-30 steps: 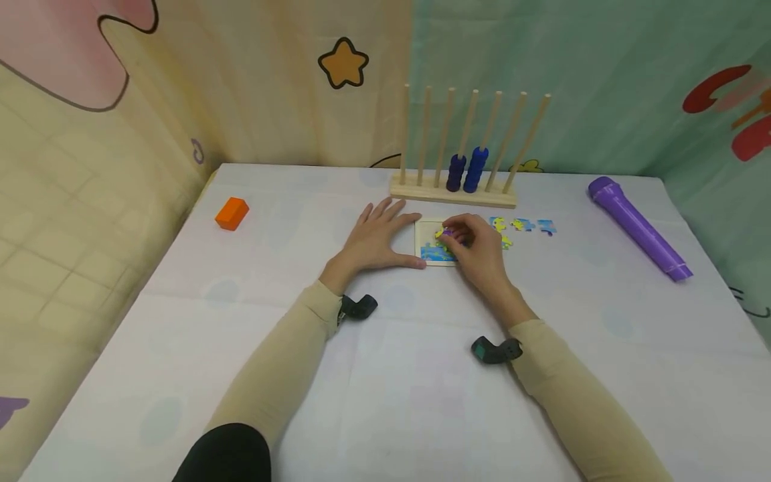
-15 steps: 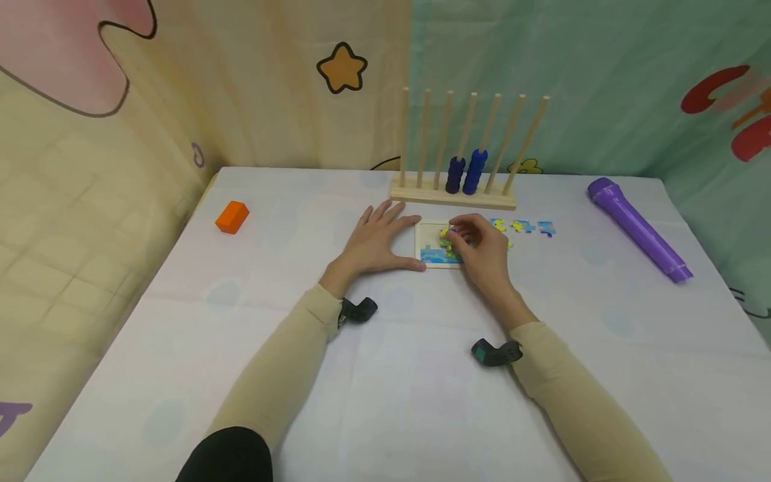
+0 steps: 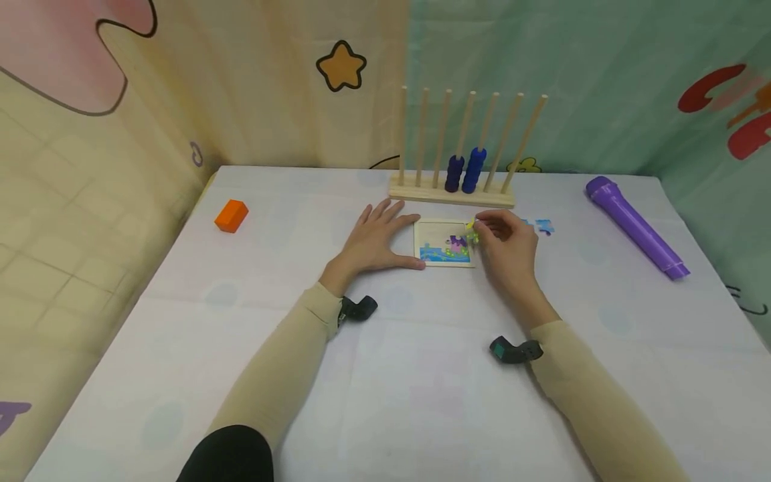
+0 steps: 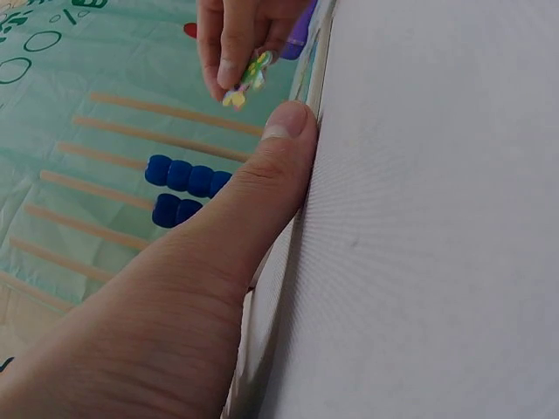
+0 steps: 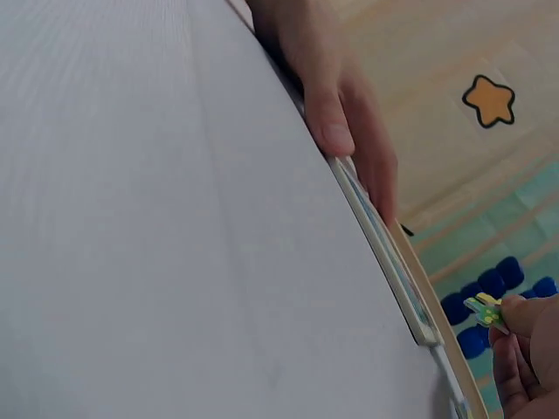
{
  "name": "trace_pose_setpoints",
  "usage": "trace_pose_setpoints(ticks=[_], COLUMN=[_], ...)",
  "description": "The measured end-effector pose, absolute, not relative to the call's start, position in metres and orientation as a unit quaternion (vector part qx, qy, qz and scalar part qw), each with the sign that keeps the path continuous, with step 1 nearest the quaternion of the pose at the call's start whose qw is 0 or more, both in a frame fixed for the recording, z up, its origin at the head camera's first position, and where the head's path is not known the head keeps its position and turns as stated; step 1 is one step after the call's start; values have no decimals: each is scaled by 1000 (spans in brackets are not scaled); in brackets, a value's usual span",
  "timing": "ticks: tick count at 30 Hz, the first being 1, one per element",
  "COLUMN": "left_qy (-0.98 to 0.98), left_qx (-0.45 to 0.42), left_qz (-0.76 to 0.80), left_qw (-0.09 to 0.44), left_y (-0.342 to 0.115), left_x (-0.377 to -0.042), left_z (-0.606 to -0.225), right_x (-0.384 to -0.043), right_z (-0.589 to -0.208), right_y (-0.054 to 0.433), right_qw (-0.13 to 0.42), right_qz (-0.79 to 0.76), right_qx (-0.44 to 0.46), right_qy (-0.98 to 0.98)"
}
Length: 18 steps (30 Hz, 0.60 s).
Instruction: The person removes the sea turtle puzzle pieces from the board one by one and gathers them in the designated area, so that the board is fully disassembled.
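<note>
My left hand lies with spread fingers at the left side of a shallow puzzle tray, its thumb at the near left corner. Joined pieces in blue, purple and pink fill the tray's lower part; the upper left shows bare board. Above the tray's right edge, my right hand pinches a small yellow-green jigsaw piece between thumb and fingers. In the right wrist view, the jigsaw piece is lifted off the table, tilted.
Loose blue puzzle pieces lie right of my right hand, partly hidden by it. Behind the tray stands a wooden peg rack with blue beads on two pegs. A purple toy microphone lies at right, an orange block at far left.
My right hand has moved right, from over the tray to its right edge, now with a yellow-green piece. Purple and pink pieces show in the tray where it was. My left hand has stayed put.
</note>
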State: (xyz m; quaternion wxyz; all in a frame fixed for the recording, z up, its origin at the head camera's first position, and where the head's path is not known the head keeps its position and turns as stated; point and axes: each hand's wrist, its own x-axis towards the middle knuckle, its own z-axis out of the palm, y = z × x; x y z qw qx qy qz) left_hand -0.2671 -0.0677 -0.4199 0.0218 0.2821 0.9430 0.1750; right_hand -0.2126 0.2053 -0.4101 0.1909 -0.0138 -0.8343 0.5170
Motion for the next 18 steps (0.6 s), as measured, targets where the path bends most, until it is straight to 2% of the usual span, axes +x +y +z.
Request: trace_pose_setpoints(ticks=[10,18], left_qy=[943,942], left_qx=[283,285], left_qz=[173,179], left_qw=[22,18], left_y=[-70,-69], left_x=[-265,-263], left_z=[-421,-420], right_x=[-198,-196], right_z=[-411,-418], right_y=[265,275], right_qw=[204,205], right_qz=[475,413], right_qx=[-111,-100], right_qy=[-849,-881])
